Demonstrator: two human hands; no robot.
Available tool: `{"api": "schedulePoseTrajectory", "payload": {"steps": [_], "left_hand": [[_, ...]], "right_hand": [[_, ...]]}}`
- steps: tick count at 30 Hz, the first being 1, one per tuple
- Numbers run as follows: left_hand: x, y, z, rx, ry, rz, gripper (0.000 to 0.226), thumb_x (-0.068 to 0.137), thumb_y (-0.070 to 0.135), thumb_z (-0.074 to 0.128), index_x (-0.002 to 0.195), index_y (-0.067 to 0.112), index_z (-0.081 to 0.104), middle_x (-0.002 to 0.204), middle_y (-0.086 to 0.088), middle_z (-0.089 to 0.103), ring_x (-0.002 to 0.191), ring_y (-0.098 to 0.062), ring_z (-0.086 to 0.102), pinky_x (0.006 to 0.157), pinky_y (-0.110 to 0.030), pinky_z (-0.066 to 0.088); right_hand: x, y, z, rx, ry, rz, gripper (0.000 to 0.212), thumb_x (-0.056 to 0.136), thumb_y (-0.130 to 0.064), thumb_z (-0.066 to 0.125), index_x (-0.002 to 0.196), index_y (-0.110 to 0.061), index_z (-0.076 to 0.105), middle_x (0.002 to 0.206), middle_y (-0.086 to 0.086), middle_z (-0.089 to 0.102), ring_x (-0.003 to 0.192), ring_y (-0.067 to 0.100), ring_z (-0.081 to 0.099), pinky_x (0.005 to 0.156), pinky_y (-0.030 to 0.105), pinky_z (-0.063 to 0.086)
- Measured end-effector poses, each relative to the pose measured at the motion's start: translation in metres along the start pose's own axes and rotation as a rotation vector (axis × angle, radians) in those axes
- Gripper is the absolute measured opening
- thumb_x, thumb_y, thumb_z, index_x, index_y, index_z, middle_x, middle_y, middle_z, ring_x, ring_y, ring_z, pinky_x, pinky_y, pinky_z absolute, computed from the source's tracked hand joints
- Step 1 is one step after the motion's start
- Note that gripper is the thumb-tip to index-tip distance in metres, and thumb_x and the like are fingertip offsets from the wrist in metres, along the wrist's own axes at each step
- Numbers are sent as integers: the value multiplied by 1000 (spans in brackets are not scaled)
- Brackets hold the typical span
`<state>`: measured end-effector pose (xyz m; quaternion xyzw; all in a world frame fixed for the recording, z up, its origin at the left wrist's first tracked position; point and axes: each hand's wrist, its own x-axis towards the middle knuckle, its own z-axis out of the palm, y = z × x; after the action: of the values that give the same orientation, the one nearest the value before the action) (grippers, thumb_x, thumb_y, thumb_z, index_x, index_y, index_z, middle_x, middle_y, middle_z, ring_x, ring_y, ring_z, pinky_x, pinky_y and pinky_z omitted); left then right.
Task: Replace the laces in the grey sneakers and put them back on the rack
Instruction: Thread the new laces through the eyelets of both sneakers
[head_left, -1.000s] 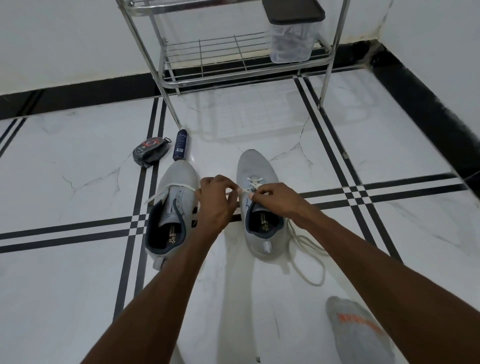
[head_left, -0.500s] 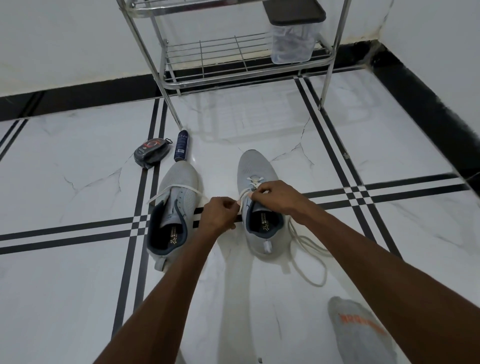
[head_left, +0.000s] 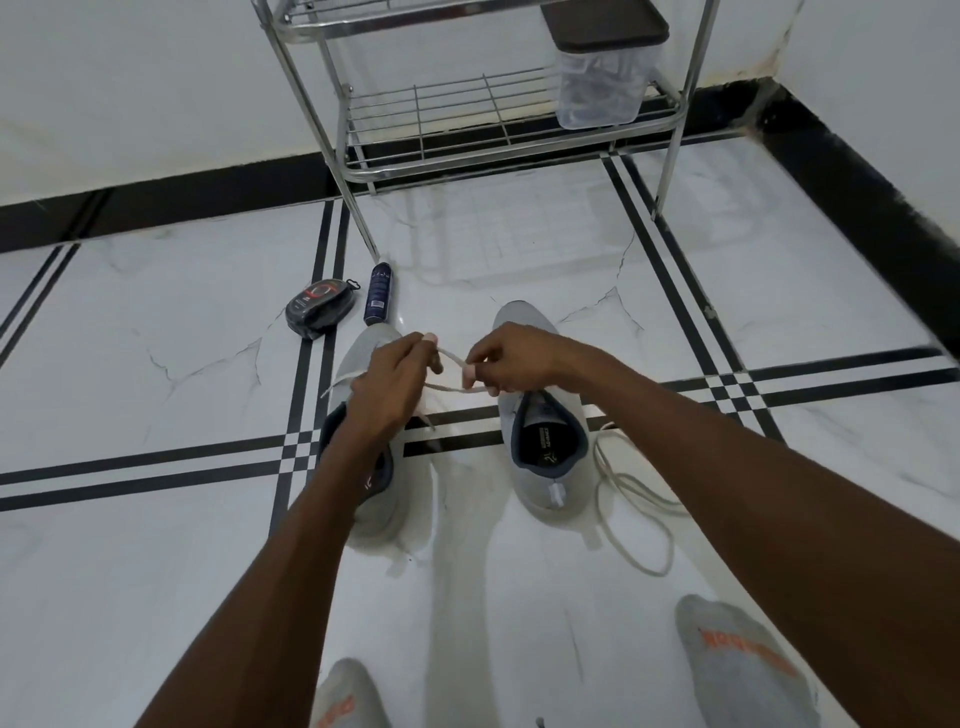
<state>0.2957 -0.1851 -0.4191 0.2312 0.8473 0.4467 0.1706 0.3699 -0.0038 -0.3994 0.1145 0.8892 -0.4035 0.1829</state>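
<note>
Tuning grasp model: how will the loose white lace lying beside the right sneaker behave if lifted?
Probably floppy: the loose white lace lies in slack curving loops on the glossy white floor. Likely light, so it would drape and dangle. May drag or snag against the grey right sneaker.

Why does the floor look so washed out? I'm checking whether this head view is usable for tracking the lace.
Head view: the glossy floor mirrors the rack and blurs reflections beneath the right sneaker; wide-angle bending curves the wall edges; frame edges smear slightly; the lace between the left hand and right hand stays readable though pale against the floor.
</note>
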Motion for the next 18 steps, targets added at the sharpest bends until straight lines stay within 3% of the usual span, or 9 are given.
{"api": "schedulePoseTrajectory", "payload": {"steps": [2, 3, 5, 6, 8, 12, 15, 17, 18], "left_hand": [[1, -10, -11, -38, 31, -10, 44, 103, 37, 38, 81, 5, 60, 85, -13, 63, 82, -18, 55, 81, -40, 39], [1, -16, -15, -41, 42, -23, 42, 103, 33, 39, 80, 4, 60, 87, -14, 65, 82, -19, 55, 81, -40, 40], [0, -23, -14, -1, 27, -49, 41, 101, 36, 40, 77, 10, 61, 82, -7, 66, 81, -22, 58, 83, -42, 42], [1, -23, -11, 44, 7, -57, 41, 99, 41, 40, 74, 16, 61, 77, 0, 65, 80, -22, 59, 85, -44, 42], [0, -20, -1, 121, -25, -60, 41, 97, 49, 39, 70, 24, 58, 68, 9, 63, 75, -16, 58, 86, -45, 39], [0, -12, 7, 156, -53, -16, 41, 101, 47, 40, 70, 26, 57, 68, 6, 61, 69, -12, 54, 77, -39, 38], [3, -21, 0, 133, -43, -62, 42, 92, 59, 37, 70, 31, 59, 67, 9, 61, 74, -17, 56, 94, -55, 42], [1, -27, -1, 129, -30, -77, 41, 92, 60, 36, 71, 32, 60, 69, 9, 61, 76, -18, 56, 100, -62, 40], [0, -27, 0, 142, -24, -67, 42, 94, 59, 36, 72, 31, 60, 69, 8, 61, 75, -17, 56, 100, -62, 41]], "right_hand": [[10, 11, -10, 130, 40, 172, 20, 99, -18, 57, 102, -14, 76, 85, 3, 68, 68, 12, 57, 56, 22, 42], [17, 18, -14, 142, 167, 236, 20, 98, -12, 55, 105, -9, 73, 94, 8, 69, 77, 17, 63, 60, 26, 48], [23, 26, -16, 116, 443, 247, 33, 94, -6, 56, 125, -8, 65, 114, 14, 70, 100, 26, 67, 78, 34, 57], [22, 23, -14, 173, 453, 205, 45, 93, -7, 59, 137, -13, 56, 114, 13, 71, 96, 24, 68, 76, 34, 57], [17, 7, -4, 257, 212, 64, 61, 95, -15, 65, 151, -23, 39, 97, 7, 76, 70, 15, 64, 60, 28, 51], [13, -9, 8, 86, -121, -24, 20, 100, -17, 56, 114, -10, 68, 81, 3, 74, 57, 9, 56, 55, 24, 43], [25, 11, -5, 84, 180, 117, 19, 92, -5, 63, 106, -8, 75, 85, 6, 75, 67, 12, 64, 62, 29, 54], [26, 19, -13, 173, 426, 143, 48, 83, 5, 68, 128, -11, 67, 105, 13, 75, 83, 18, 71, 74, 32, 59], [24, 18, -12, 216, 408, 100, 61, 84, 3, 70, 140, -15, 56, 110, 12, 73, 82, 16, 71, 73, 30, 59]]}}
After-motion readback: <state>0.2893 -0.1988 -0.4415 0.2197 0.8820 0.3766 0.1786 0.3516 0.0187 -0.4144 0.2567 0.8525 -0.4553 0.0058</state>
